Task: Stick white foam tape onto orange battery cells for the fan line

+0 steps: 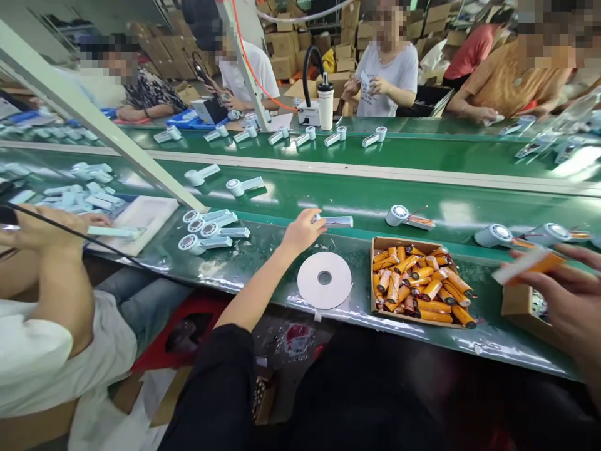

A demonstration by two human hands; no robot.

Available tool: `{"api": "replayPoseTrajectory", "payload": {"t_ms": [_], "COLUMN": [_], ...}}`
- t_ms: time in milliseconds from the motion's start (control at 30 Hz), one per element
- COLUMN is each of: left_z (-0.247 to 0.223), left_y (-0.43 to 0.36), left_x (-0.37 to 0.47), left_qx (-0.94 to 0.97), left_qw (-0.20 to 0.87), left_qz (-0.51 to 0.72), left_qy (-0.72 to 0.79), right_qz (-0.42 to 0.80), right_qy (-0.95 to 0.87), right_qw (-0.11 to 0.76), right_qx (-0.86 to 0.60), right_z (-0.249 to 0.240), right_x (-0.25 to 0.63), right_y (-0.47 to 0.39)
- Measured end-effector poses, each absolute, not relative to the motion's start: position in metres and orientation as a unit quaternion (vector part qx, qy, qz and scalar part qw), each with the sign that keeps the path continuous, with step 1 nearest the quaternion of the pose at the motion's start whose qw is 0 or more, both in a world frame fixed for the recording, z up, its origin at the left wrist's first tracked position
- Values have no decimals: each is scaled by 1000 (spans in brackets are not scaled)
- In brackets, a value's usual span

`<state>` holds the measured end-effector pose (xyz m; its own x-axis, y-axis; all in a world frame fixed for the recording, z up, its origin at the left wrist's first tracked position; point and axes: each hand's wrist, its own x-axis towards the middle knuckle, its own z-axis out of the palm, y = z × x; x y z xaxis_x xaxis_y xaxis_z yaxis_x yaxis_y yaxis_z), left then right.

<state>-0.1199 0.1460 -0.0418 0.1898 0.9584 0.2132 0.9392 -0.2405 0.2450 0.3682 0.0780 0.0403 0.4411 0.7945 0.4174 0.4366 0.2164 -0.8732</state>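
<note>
My left hand (303, 230) reaches over the near edge of the belt, its fingers closed around one end of a pale blue handheld fan (339, 222). The fan's handle points right; the gripped end is covered by my fingers. At the right edge, my right hand (566, 294) pinches an orange battery (547, 262) with a white strip-like face, blurred by motion. Between my hands, a roll of white tape (323, 280) lies flat on the bench. Beside it sits an open cardboard box (374, 282) full of orange wrapped batteries (417, 279).
Several fans (206, 228) are grouped left of my arm. More fans with wires and batteries (410, 217) lie on the green belt (300, 188). Another cardboard box (516, 307) stands below my right hand. A slanted metal post (107, 119) crosses the left. Co-workers sit left and opposite.
</note>
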Motion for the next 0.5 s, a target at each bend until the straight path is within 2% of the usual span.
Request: {"api": "replayPoseTrajectory", "payload": {"t_ms": [133, 233, 333, 500], "left_z": [-35, -37, -40, -44], "left_y": [246, 287, 310, 320], "left_x": [-73, -67, -73, -74], "left_qx": [818, 843, 851, 831], "left_qw": [92, 138, 186, 225], "left_qz": [138, 125, 117, 130], "left_qy": [551, 505, 477, 492], "right_qz": [305, 366, 326, 183], "right_qy": [-606, -676, -750, -852], "right_qw": [548, 463, 350, 120], "right_qx": [-490, -441, -456, -475], "right_z": [43, 29, 11, -4], "right_x": [292, 245, 208, 165], "right_y": [161, 218, 260, 289]}}
